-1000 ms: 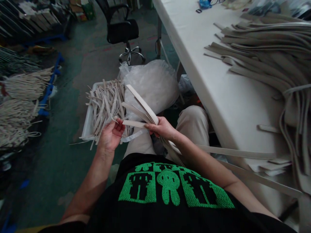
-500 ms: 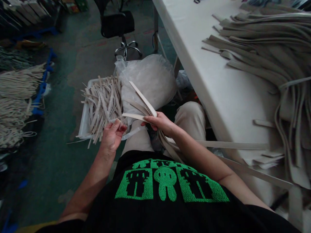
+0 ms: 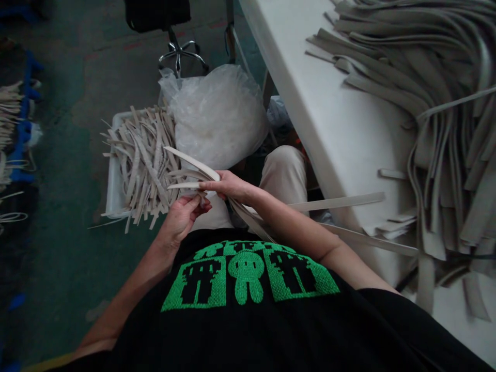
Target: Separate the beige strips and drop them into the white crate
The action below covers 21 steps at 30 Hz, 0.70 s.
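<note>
Several long beige strips [image 3: 191,159] are in my right hand [image 3: 228,186], which is closed round them over my lap. Their short ends fan out to the left, while the long parts trail back under my right forearm toward the table. Just below and left of it, my left hand [image 3: 184,217] is closed in a pinch close to my right fingertips, near the end of one strip. What lies between the left fingers is too small and dim to make out.
A white bin [image 3: 114,181] heaped with beige strips stands on the floor at left, beside a full clear plastic bag [image 3: 220,113]. At right, the white table [image 3: 294,77] bears a large pile of grey-beige strips [image 3: 387,67]. An office chair [image 3: 158,13] stands beyond.
My left hand has come up against my right fingertips; before, it was apart with a pale thin strip near it. My right hand keeps its hold on the strips. The view has shifted rightward.
</note>
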Tool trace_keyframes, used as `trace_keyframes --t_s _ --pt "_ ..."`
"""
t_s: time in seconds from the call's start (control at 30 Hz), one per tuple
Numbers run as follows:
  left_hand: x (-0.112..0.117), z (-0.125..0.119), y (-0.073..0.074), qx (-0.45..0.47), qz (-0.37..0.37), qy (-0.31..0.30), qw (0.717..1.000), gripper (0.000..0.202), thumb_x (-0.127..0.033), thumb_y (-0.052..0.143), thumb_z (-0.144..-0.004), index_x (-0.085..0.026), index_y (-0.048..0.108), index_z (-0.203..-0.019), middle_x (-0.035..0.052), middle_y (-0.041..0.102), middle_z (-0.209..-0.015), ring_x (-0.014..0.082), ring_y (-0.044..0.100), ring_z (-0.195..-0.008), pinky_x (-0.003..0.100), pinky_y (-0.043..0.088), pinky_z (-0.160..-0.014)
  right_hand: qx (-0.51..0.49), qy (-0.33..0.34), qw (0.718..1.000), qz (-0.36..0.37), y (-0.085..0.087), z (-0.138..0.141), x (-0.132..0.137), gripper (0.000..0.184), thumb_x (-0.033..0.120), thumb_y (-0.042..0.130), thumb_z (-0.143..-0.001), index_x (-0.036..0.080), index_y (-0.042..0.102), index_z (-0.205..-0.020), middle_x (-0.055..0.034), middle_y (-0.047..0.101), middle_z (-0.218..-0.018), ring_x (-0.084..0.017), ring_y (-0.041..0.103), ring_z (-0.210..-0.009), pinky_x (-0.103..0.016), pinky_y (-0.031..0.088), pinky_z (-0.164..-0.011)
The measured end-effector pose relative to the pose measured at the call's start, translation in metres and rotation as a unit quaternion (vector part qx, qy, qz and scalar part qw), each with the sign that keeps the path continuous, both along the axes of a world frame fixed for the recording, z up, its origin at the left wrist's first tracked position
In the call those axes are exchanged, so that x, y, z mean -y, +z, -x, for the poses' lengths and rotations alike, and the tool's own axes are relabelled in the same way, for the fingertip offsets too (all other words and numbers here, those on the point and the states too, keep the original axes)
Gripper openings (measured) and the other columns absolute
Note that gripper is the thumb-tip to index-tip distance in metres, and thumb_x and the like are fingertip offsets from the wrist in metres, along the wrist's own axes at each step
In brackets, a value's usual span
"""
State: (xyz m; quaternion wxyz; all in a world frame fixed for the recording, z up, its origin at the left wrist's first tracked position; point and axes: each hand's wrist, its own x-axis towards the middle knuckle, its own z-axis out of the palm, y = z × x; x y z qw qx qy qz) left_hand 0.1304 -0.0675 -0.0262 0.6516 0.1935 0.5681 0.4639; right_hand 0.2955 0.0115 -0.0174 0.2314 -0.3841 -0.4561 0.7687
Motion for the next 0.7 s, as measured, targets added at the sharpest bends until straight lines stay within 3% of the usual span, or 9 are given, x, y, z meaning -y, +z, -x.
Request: trace_keyframes --t_s 0.07,0.17,0.3,0.4,0.57,0.7 --pt "-0.004 0.004 0.0 0.005 0.018 0.05 0.999 0.017 -0.021 0.085 -0.073 -0.015 0.069 -0.076 0.0044 0.072 -0.069 0.0156 0.07 -0.063 0.025 0.059 -0.063 0.011 -0.026 0.999 -0.026 0.002 -0.007 -0.001 0.012 0.026 0.066 -0.091 0.014 0.062 -0.09 0.0003 0.07 -0.072 -0.004 0.037 -0.041 -0.018 0.031 -0.036" --pt "-0.013 0.015 0.003 0.012 0.045 0.128 0.991 0.019 -0.022 0.084 -0.075 -0.016 0.065 -0.075 0.0037 0.073 -0.069 0.0171 0.072 -0.064 0.026 0.06 -0.062 0.014 -0.041 0.997 -0.064 0.008 -0.023 -0.002 0.016 0.029 0.065 -0.091 0.015 0.061 -0.084 0.001 0.067 -0.063 -0.004 0.037 -0.039 -0.018 0.031 -0.035" --pt "-0.024 0.033 0.005 0.014 0.024 0.201 0.979 0.024 -0.024 0.084 -0.076 -0.017 0.061 -0.074 0.0011 0.071 -0.067 0.016 0.071 -0.062 0.026 0.06 -0.061 0.002 0.029 0.995 -0.091 0.014 -0.041 -0.002 0.03 0.038 0.075 -0.081 0.016 0.057 -0.071 0.0038 0.058 -0.052 -0.005 0.038 -0.037 -0.018 0.03 -0.033" --pt "-0.027 0.042 0.004 -0.005 -0.008 0.199 0.98 0.033 -0.027 0.089 -0.07 -0.017 0.057 -0.071 0.0019 0.073 -0.071 0.0173 0.072 -0.065 0.028 0.06 -0.063 0.008 0.06 0.993 -0.098 0.016 -0.042 -0.001 0.027 0.035 0.075 -0.08 0.016 0.057 -0.072 0.0051 0.057 -0.05 -0.005 0.04 -0.036 -0.017 0.03 -0.032" --pt "-0.026 0.04 -0.003 -0.058 -0.077 0.173 0.98 0.042 -0.035 0.095 -0.059 -0.017 0.06 -0.071 0.0023 0.073 -0.072 0.0179 0.073 -0.069 0.027 0.06 -0.066 0.071 0.048 0.991 -0.1 0.018 -0.027 0.005 0.014 0.024 0.07 -0.083 0.015 0.059 -0.08 0.0056 0.058 -0.052 -0.005 0.043 -0.037 -0.017 0.032 -0.034" --pt "-0.026 0.034 -0.008 -0.089 -0.106 0.171 0.976 0.043 -0.041 0.095 -0.057 -0.016 0.063 -0.073 0.0018 0.073 -0.071 0.0172 0.072 -0.069 0.028 0.059 -0.071 0.118 0.044 0.983 -0.13 0.017 -0.021 0.01 0.012 0.025 0.068 -0.086 0.015 0.062 -0.085 0.0052 0.059 -0.055 -0.006 0.046 -0.041 -0.018 0.035 -0.038"
